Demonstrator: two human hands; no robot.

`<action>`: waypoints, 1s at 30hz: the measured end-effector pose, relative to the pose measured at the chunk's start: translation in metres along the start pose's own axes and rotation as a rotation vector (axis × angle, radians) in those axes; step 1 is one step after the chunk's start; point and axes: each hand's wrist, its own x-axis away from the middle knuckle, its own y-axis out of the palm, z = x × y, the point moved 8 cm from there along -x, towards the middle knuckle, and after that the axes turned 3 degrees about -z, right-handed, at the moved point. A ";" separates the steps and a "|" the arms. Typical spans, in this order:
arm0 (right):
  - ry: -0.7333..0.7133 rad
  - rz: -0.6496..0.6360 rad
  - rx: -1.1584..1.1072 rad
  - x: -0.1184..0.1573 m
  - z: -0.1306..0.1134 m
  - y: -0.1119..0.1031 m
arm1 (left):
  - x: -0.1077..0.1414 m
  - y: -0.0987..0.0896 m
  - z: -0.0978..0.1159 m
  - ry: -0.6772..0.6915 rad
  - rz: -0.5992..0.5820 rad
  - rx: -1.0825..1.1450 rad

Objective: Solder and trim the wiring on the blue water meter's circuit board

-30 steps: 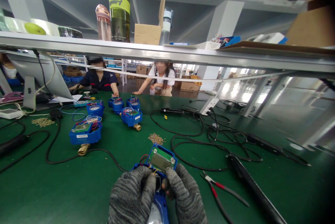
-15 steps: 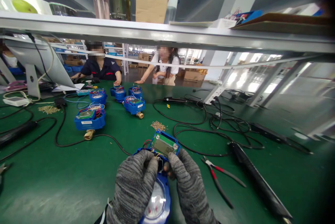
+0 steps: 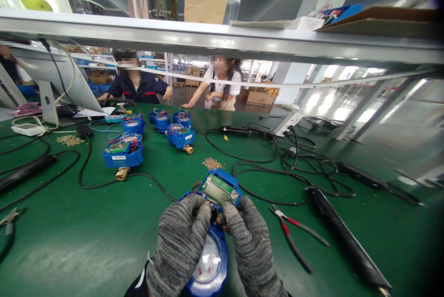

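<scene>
Both my hands wear grey knit gloves with the fingertips bare. A blue water meter (image 3: 210, 260) lies under them on the green table, its round clear dial towards me. My left hand (image 3: 180, 244) is closed at the meter's upper edge, beside the wires there. My right hand (image 3: 251, 241) is closed on the lower right edge of a blue display housing (image 3: 227, 177). That housing holds a green circuit board with a grey LCD screen (image 3: 219, 191) and is tilted up. Between my thumbs is a small dark part, mostly hidden by the fingers.
Several blue meters (image 3: 123, 156) with brass fittings stand further back. Small screws (image 3: 212, 163) lie in a pile beyond my hands. Red-handled cutters (image 3: 294, 227), a black electric screwdriver (image 3: 347, 237) and cables lie at right. A shelf (image 3: 208, 33) crosses overhead. Two people are across the table.
My hands stay on the meter, with the thumbs drawn slightly closer over the dark part. The view has shifted a little. One person opposite has raised a hand off a meter.
</scene>
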 end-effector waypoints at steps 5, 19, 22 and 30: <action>-0.022 0.094 0.007 0.002 -0.005 -0.003 | -0.001 0.000 -0.001 0.006 -0.008 0.030; -0.003 0.008 -0.042 -0.001 -0.001 0.001 | -0.004 0.006 -0.001 -0.018 -0.106 0.168; -0.015 0.034 -0.028 -0.003 -0.004 -0.003 | -0.002 0.005 0.001 -0.006 -0.088 0.181; -0.039 0.079 -0.008 0.002 -0.006 -0.001 | 0.001 -0.002 0.001 0.037 -0.016 0.166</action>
